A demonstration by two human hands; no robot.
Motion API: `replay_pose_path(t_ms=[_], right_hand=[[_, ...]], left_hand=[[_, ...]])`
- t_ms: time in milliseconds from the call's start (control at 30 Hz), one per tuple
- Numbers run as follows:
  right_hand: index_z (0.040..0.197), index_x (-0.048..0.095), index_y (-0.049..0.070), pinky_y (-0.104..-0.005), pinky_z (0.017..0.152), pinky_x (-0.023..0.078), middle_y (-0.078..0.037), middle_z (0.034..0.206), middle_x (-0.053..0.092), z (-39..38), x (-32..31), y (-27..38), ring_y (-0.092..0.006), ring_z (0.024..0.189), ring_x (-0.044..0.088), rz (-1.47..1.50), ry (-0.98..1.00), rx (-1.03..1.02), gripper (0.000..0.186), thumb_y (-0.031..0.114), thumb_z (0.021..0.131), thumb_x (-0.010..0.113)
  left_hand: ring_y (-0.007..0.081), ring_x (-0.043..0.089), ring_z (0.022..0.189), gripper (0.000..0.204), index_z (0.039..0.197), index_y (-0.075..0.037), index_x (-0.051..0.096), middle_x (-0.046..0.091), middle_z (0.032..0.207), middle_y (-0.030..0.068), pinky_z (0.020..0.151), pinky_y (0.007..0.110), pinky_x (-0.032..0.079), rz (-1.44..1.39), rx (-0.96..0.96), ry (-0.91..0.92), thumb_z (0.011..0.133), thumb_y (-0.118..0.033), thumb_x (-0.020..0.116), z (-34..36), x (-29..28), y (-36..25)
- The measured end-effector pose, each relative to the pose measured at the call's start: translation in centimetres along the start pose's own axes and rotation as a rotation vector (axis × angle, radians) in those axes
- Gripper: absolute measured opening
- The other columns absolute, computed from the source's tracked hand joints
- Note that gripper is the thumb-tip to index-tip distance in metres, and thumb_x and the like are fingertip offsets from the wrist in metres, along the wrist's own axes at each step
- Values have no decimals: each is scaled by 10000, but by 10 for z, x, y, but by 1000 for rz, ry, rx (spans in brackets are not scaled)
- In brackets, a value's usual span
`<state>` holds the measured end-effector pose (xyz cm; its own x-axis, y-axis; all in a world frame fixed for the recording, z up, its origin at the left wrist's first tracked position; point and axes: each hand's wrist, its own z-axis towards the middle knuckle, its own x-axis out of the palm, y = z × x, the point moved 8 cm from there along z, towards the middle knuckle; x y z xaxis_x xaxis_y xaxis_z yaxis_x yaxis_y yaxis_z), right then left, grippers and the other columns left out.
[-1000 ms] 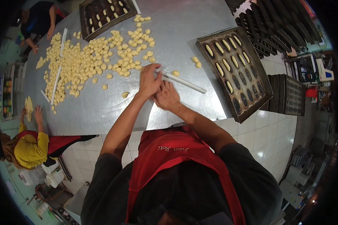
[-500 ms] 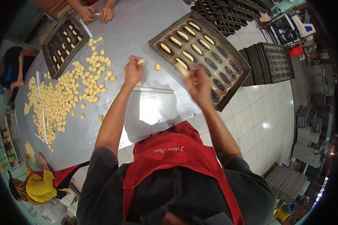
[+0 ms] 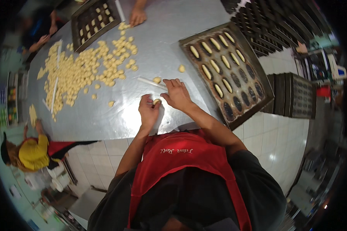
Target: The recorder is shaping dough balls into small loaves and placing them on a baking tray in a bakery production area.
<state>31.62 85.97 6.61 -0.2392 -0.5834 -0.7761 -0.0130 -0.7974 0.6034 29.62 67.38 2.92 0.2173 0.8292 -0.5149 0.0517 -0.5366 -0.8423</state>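
My left hand (image 3: 149, 108), low on the steel table (image 3: 131, 119), is closed around a small pale dough piece (image 3: 156, 101). My right hand (image 3: 176, 94) grips the right part of a pale rolling pin (image 3: 150, 82), fingers curled over it. A loose dough ball (image 3: 157, 80) lies just beyond the pin, and another (image 3: 181, 68) farther back. To the right sits a dark metal tray (image 3: 191, 44) with oval moulds, many holding long pale dough strips (image 3: 225, 61). A large spread of dough balls (image 3: 81, 69) covers the table's left part.
A second tray (image 3: 80, 46) stands at the back left. A co-worker's hand (image 3: 138, 17) is at the far edge; another person (image 3: 40, 23) stands back left, and one in yellow (image 3: 32, 154) at lower left. Stacked dark trays (image 3: 281, 23) fill the right side, with more (image 3: 281, 96) below.
My right hand has moved back from over the tray onto the rolling pin, and another strip lies in the tray's lower row. My left hand has moved lower with a dough piece.
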Motion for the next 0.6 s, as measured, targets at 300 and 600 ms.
replay_pose_path(t_ms=[300, 600], right_hand=[[1350, 716, 84, -479, 1004, 511, -94, 1199, 724, -56, 28, 25, -336, 1125, 651, 9, 142, -395, 412, 147, 947, 768], [1303, 677, 43, -530, 1014, 475, -162, 1242, 670, -59, 34, 33, -382, 1192, 598, -7, 60, -233, 504, 329, 915, 826]], left_hand=[[496, 378, 1565, 703, 1700, -103, 436, 324, 1777, 246, 1282, 591, 307, 620, 510, 24, 1051, -279, 640, -25, -34, -15], [413, 336, 1639, 698, 1702, 9, 365, 356, 1772, 228, 1350, 565, 215, 674, 618, 231, 1089, -274, 544, -14, -33, 17]])
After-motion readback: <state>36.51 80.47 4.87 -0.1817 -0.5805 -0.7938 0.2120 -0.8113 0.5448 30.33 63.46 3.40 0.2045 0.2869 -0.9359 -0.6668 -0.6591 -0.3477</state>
